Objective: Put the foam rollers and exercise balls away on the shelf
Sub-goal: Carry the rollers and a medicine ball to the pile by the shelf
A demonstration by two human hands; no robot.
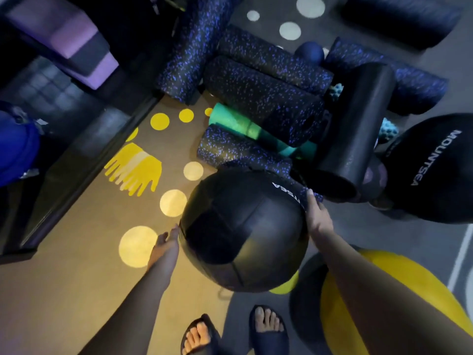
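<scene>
Near the centre of the view, above the floor [76, 290], the black exercise ball [240, 234] is held between both hands. The left hand [165, 243] lies flat against its left side, fingers extended. The right hand [317, 217] presses on the right side, fingers straight beside the lettering. Neither hand wraps the ball, so retention appears to depend on side pressure alone.

Risk: uneven pressure lets the smooth ball slip down onto the sandalled feet [268, 326] or the yellow ball [384, 290] at near right.

Risk: a dropped ball strikes the loosely piled foam rollers [261, 93] beyond and sets them rolling.
</scene>
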